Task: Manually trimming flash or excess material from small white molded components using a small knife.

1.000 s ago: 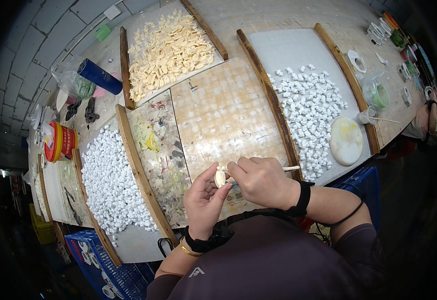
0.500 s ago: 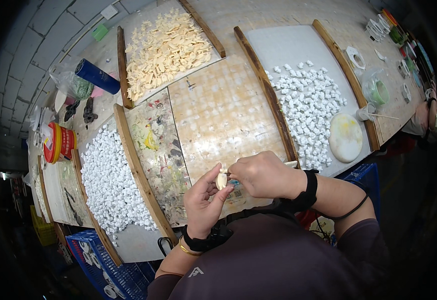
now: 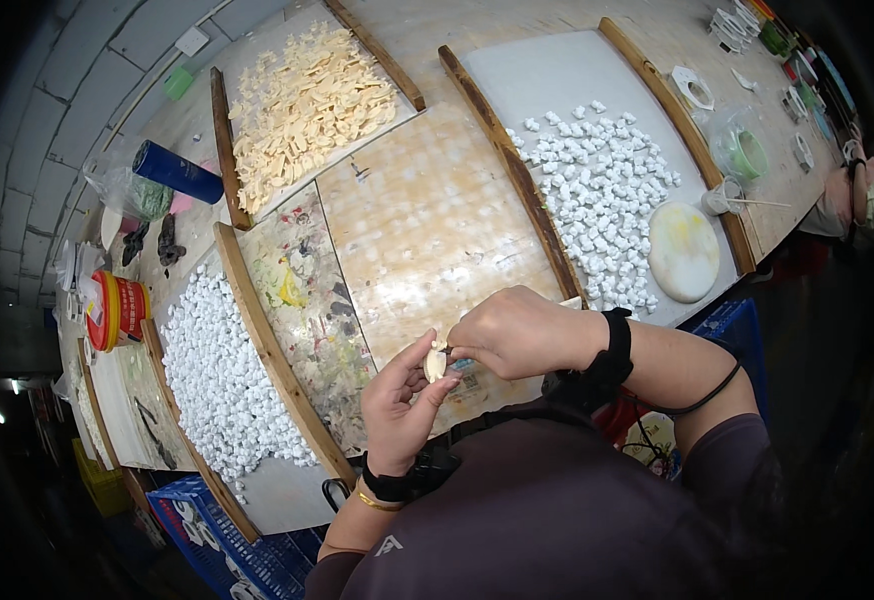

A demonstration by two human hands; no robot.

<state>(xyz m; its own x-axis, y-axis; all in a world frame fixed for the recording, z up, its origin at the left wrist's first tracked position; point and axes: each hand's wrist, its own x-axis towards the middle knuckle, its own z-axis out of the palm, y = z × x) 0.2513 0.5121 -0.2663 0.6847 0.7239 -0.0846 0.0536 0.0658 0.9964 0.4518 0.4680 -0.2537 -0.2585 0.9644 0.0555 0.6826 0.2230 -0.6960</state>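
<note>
My left hand [image 3: 399, 405] pinches a small cream-coloured figurine [image 3: 435, 366] between thumb and fingers, above the table's near edge. My right hand [image 3: 525, 332] is closed around a thin tool, its dark end touching or very near the figurine's upper part. A pale end of what looks like its handle [image 3: 572, 303] sticks out behind the hand; the tool's exact kind is hidden. Both hands are close together, and the right one's fingers are partly out of sight.
Wooden strips divide the table. Cream pieces [image 3: 307, 110] lie heaped at the far left. Small white pieces [image 3: 227, 375] fill the left tray, and more white pieces [image 3: 607, 190] lie right, beside a round whitish slab [image 3: 684, 253]. A blue bottle [image 3: 179, 172] and red-yellow bucket [image 3: 117, 310] stand left.
The view has shifted slightly. The figurine stays in my left hand, and my right hand keeps the thin tool against its upper part with little visible movement.
</note>
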